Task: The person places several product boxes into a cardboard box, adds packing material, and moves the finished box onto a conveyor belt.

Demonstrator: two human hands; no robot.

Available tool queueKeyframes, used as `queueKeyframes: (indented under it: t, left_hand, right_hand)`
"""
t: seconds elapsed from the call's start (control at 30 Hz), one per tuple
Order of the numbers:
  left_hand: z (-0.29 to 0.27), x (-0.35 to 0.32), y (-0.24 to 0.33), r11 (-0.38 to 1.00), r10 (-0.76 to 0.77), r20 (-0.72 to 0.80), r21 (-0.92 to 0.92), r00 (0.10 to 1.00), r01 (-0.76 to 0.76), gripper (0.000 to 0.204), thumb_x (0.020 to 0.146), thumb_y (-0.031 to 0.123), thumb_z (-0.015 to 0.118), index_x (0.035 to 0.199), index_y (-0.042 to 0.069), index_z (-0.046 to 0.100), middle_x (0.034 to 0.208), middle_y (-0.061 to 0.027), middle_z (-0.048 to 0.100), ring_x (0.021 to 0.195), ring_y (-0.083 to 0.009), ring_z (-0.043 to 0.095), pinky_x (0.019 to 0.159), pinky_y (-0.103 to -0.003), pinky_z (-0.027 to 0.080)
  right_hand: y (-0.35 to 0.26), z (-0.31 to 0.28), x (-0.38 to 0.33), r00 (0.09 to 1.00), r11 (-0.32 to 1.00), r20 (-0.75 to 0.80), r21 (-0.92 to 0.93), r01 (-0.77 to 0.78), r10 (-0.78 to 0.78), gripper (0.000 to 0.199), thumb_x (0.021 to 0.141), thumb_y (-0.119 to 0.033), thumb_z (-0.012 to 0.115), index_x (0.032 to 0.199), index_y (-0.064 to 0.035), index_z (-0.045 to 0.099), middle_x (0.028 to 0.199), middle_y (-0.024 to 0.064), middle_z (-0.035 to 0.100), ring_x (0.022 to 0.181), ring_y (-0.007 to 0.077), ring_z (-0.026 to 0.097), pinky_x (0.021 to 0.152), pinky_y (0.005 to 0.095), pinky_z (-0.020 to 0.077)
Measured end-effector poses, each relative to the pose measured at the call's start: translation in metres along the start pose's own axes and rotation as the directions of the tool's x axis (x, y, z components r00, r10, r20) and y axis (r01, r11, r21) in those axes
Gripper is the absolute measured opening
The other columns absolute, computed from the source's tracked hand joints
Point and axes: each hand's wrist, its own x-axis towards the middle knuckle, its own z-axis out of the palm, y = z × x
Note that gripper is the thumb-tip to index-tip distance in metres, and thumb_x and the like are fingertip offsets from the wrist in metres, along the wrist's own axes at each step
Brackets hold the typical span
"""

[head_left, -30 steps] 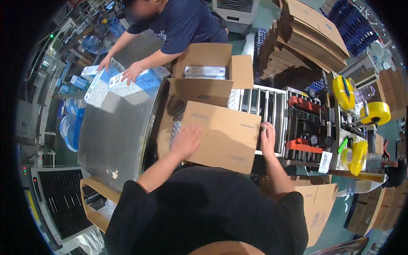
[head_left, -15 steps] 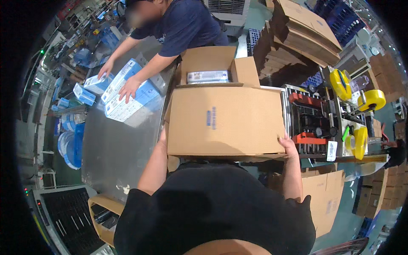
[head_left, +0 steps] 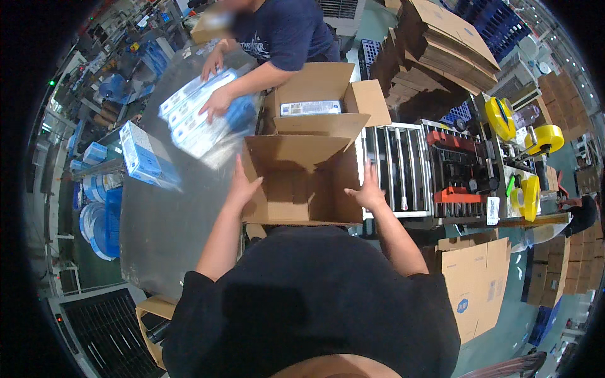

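An erected cardboard box [head_left: 287, 189] stands in front of me, its top gaping and its inside bare. My left hand [head_left: 241, 187] is at its left wall, fingers stretched along the outside and thumb over the edge. On the right wall, my right hand [head_left: 370, 192] has its thumb over the rim and its fingers extended outside. Just beyond stands a second open box [head_left: 312, 123] with a blue-and-white carton [head_left: 310, 108] inside. A co-worker's hands [head_left: 217, 104] hold several blue-and-white cartons [head_left: 195, 123], blurred by motion, over the table at left.
The grey metal table [head_left: 164, 233] extends along my left, with another blue-and-white carton [head_left: 145, 154] at its edge. To the right lie a roller conveyor [head_left: 397, 167], a red-and-black machine [head_left: 457, 170] and yellow tape rolls [head_left: 545, 140]. Flattened cardboard [head_left: 454, 44] is stacked at far right.
The folded-over cardboard in my hands is now an opened-out box, and my right hand has come inward to the left. The co-worker has drawn several cartons across the table toward the boxes.
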Motion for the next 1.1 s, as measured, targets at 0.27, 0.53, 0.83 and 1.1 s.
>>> queueKeyframes:
  t: [0.27,0.53,0.83,1.1]
  left_hand:
    - [-0.010,0.024,-0.110,0.731,-0.254,0.231,-0.591,0.939,0.342,0.037,0.087,0.000,0.058,0.124,0.002,0.051,0.113,-0.0098,0.063,0.099,-0.0210,0.062,0.085,-0.035,0.051]
    - [0.058,0.033,-0.077,0.912,-0.259,-0.019,-0.333,0.966,0.238,0.034,0.084,0.006,0.061,0.117,0.001,0.056,0.106,-0.0119,0.067,0.096,-0.0252,0.063,0.084,-0.036,0.049]
    - [0.064,0.038,-0.032,0.958,-0.282,-0.080,-0.072,0.956,0.277,0.038,0.081,0.017,0.065,0.115,0.001,0.056,0.105,-0.0223,0.064,0.101,-0.0401,0.060,0.087,-0.044,0.047]
    - [0.017,0.013,-0.035,0.956,-0.240,0.150,-0.133,0.959,0.260,0.065,0.086,0.049,0.061,0.124,-0.003,0.050,0.112,-0.0251,0.062,0.106,-0.0390,0.058,0.093,-0.044,0.044]
  right_hand:
    - [0.120,0.029,0.035,0.998,0.921,0.032,0.384,-0.061,0.053,0.044,0.087,-0.023,0.068,0.119,0.0030,0.054,0.110,0.0156,0.064,0.099,0.0238,0.063,0.084,0.0359,0.0509]
    - [-0.005,-0.001,-0.010,0.530,0.517,0.099,-0.132,0.846,-0.842,0.053,0.073,-0.033,0.071,0.119,-0.0103,0.060,0.113,0.0127,0.063,0.103,0.0336,0.059,0.093,0.0425,0.0445]
    - [0.060,0.091,-0.060,0.733,0.710,0.036,-0.218,0.669,-0.680,0.027,0.088,-0.025,0.052,0.112,-0.0213,0.064,0.125,-0.0029,0.061,0.117,0.0199,0.057,0.086,0.0468,0.0417]
    - [-0.014,0.053,-0.029,0.666,0.648,0.169,-0.155,0.746,-0.726,0.025,0.078,-0.031,0.059,0.093,-0.0137,0.070,0.076,0.0136,0.065,0.076,0.0332,0.063,0.067,0.0432,0.0452]
